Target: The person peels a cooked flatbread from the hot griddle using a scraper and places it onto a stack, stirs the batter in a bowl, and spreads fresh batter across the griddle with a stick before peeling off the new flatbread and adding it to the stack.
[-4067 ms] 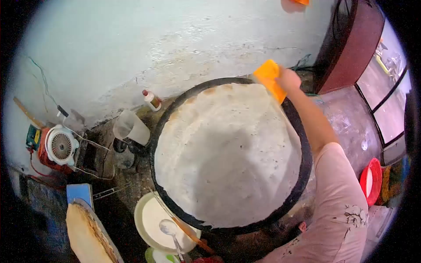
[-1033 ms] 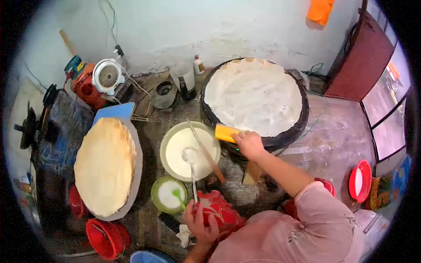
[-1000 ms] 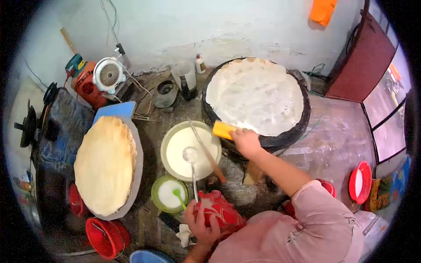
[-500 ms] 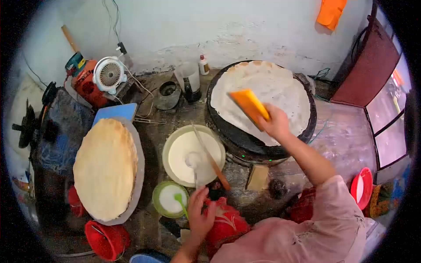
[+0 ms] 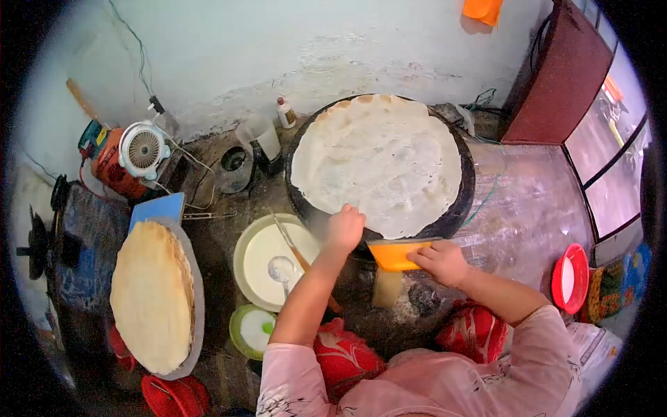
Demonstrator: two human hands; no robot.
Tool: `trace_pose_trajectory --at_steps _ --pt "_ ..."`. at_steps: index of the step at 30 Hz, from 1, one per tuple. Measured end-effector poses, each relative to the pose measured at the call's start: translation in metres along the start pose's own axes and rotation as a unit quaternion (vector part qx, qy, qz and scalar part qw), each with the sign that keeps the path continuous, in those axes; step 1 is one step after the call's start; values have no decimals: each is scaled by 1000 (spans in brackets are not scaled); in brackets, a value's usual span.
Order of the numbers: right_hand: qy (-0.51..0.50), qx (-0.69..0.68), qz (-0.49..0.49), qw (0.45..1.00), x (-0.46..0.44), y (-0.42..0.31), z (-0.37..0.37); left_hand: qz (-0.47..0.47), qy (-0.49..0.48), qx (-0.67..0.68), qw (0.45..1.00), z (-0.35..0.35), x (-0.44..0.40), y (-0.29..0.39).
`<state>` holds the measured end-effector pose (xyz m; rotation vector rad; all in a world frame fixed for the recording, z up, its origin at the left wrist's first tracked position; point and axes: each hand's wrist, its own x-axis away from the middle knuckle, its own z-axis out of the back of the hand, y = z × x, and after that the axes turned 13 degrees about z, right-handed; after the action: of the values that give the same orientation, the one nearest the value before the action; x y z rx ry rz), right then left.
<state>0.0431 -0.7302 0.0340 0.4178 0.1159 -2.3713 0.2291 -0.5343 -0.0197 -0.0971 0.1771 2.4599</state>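
A large thin crepe (image 5: 379,160) covers most of the round black griddle (image 5: 467,198). My right hand (image 5: 445,263) grips an orange scraper (image 5: 397,255), its long edge against the griddle's near rim. At the near left edge of the crepe is my left hand (image 5: 345,229), fingers curled together; whether they pinch the crepe is hidden. Left of that forearm stands a bowl of white batter (image 5: 253,260) with a ladle (image 5: 281,270) and a wooden-handled stick (image 5: 292,247) in it. A smaller green bowl (image 5: 240,335) holds white liquid and a green utensil.
A tall stack of crepes (image 5: 153,299) rests on a round board (image 5: 196,306) at the left. Behind it are a blue board (image 5: 156,208) and a small white fan (image 5: 143,149). Red buckets (image 5: 174,397) stand lower left, and a red bowl (image 5: 583,278) at the right.
My right hand has brought the scraper from above the crepe down to the griddle's near rim. My left hand has moved up from beside the green bowl to the crepe's edge. The view has shifted.
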Motion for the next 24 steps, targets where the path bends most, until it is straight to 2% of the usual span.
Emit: trace_pose_trajectory --at_steps 2,5,9,10,12,13,14,16,17,18,20,21,22,23,24 --pt "20 3 -16 1000 -11 9 -10 30 29 65 997 -4 -10 -6" --pt "-29 -25 -1 999 -27 -8 -25 91 7 215 972 -8 -22 -15" --pt "-49 -24 28 998 -56 -16 -41 134 -24 255 957 5 -34 -18" --pt "-48 -25 1 999 -66 -6 -47 144 -46 298 942 6 -39 -20" --pt "-90 -11 -43 995 -82 14 -40 102 -57 273 955 11 -47 -24" --pt "-97 -26 -79 992 -85 18 -40 117 -116 287 944 15 -53 -25" --pt "-94 -28 -79 992 -84 15 -43 117 -117 284 944 16 -58 -26" --pt "6 -34 5 999 -77 -2 -50 81 -113 290 947 20 -67 -24" --pt "-48 -32 18 998 -74 -15 -50 87 -116 269 952 26 -71 -21" --pt "-47 -16 54 997 -71 -17 -48 86 -118 269 952 28 -77 -21" --pt "-34 9 33 999 -70 -3 -53 67 -122 254 957 33 -86 -19" --pt "-64 20 -8 998 -73 10 -53 66 -146 245 956 35 -92 -20" --pt "-92 32 -48 994 -77 24 -52 63 -128 244 959 36 -97 -18" --pt "-56 21 -103 993 -77 35 -52 80 -126 252 956 38 -101 -16" --pt "-57 16 -112 992 -80 39 -44 96 -122 259 953 41 -106 -15"
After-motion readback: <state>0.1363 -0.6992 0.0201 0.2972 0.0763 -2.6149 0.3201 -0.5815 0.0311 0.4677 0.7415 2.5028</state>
